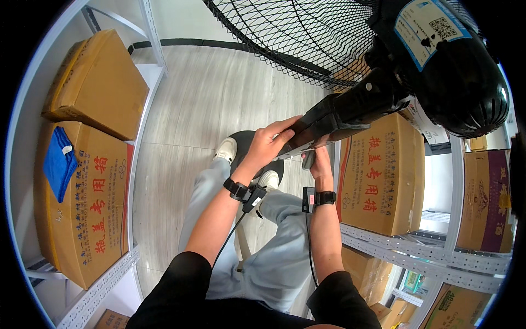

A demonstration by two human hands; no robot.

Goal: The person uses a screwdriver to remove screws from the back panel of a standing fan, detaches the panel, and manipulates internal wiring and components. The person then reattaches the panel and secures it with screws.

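Observation:
A large black floor fan [350, 112] stands in front of me, its motor housing and wire grille at the upper right. My left hand [269, 143] grips the left side of the fan's control box, fingers lying along its edge. Below that box my right hand [320, 163] is closed around the fan's neck area, beside a small grey piece [308, 159]; part of its fingers is hidden. The fan's round black base [239, 143] lies on the floor, with my shoes on or against it.
Cardboard cartons [87, 197] fill the metal shelf on the left, with a folded blue cloth [60, 164] on one. Another carton [378, 175] sits on the right-hand rack [427, 249], close to my right hand. The fan's wire grille [296, 33] spreads toward the back wall.

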